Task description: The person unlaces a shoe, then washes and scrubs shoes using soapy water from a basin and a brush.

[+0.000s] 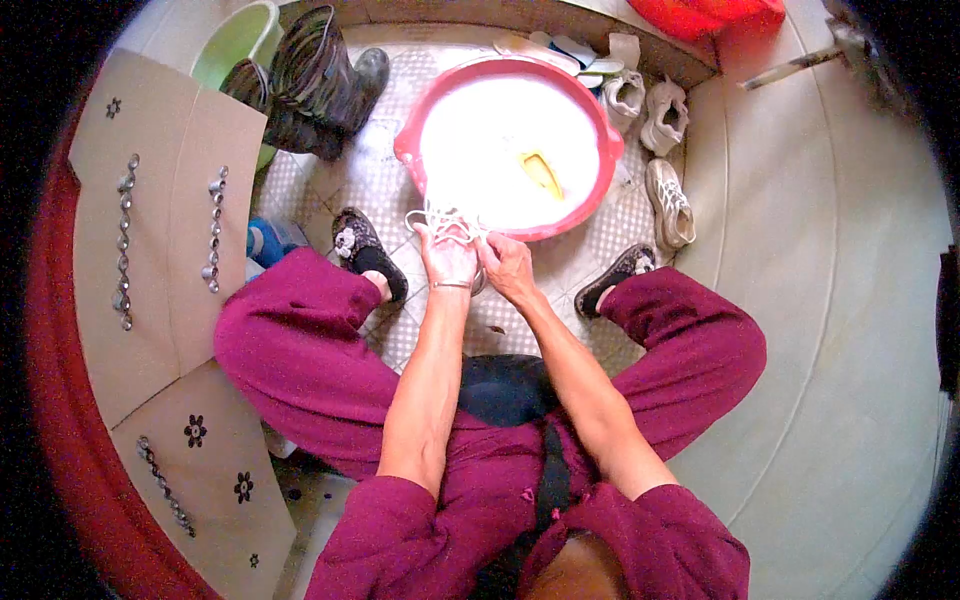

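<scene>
White shoelaces (447, 222) are looped and crossed over my left hand (450, 262), at the near edge of a red basin (408, 145). That hand is palm up and holds the laces; its fingertips are lost in glare. My right hand (510, 266) is closed, with thumb and finger pinching the laces beside it. Whether a shoe lies under the laces is washed out by the light. Bright white, foamy-looking liquid (480, 130) fills the basin. A yellow boat-shaped object (541, 175) lies in it, right of the middle.
White shoes (670, 204) stand right of the basin, with pale insoles (575, 50) behind it. Dark boots (315, 85) and a green tub (240, 42) are at the back left. A drawer cabinet (165, 270) lines the left; a pale panel (800, 330) borders the right.
</scene>
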Tool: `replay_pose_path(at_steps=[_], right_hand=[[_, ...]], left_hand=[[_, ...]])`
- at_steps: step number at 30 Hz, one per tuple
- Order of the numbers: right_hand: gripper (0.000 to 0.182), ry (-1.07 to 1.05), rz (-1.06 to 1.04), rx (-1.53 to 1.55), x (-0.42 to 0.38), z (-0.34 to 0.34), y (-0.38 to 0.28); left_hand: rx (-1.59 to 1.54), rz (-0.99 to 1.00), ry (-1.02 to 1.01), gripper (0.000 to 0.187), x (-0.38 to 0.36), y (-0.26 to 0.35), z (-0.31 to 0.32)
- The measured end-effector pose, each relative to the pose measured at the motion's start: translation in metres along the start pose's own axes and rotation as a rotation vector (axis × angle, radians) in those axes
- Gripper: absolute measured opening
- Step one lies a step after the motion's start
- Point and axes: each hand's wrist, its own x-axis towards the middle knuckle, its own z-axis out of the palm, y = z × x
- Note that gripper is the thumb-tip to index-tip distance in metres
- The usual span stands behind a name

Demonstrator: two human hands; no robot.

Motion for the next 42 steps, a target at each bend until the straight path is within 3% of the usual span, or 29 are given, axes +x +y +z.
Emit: replay_pose_path(at_steps=[2,4,9,11,12,16,18,21,23,28,34,37,42], right_hand=[[0.027,-0.036,-0.026,-0.055,0.003,-0.005,0.004],[0.027,-0.280,0.043,-0.063,0.007,-0.018,-0.004],[0.024,-0.193,0.260,0.082,0.030,-0.021,-0.019],[0.021,-0.032,0.034,0.030,0.037,-0.009,-0.016],[0.018,-0.065,-0.040,0.024,0.041,-0.006,-0.016],[0.016,-0.155,0.039,0.090,0.035,0.000,-0.012],[0.014,-0.198,-0.183,0.078,0.031,-0.004,-0.011],[0.013,-0.191,-0.254,0.074,0.026,-0.011,-0.015],[0.013,-0.182,-0.210,0.061,0.031,-0.008,-0.014],[0.013,-0.116,-0.163,0.082,0.047,0.005,-0.017],[0.011,-0.348,-0.139,-0.255,0.060,0.000,-0.024],[0.010,-0.315,-0.187,-0.343,0.061,0.007,-0.019],[0.011,-0.135,-0.195,-0.121,0.053,0.009,-0.015]], left_hand=[[-0.020,-0.007,-0.022,0.057,0.001,-0.001,0.003],[0.108,0.042,0.213,0.057,-0.001,-0.002,0.012],[0.086,0.001,0.219,0.054,-0.004,0.001,0.010],[0.054,0.005,0.222,0.054,-0.004,0.001,0.008],[0.053,-0.011,0.219,0.050,-0.006,0.000,0.010],[0.117,0.049,0.209,0.037,0.001,0.001,0.007],[0.123,0.023,0.204,0.034,0.003,0.002,0.002],[0.161,0.004,0.212,0.028,0.006,0.001,-0.006],[0.278,0.005,0.255,0.028,0.009,-0.001,-0.014],[0.172,0.017,0.332,0.023,0.009,0.001,-0.013],[0.132,0.003,0.274,0.023,0.011,0.000,-0.010],[0.164,0.046,0.314,0.025,0.011,-0.002,-0.005],[0.253,0.090,0.249,0.027,0.009,-0.002,-0.006]])
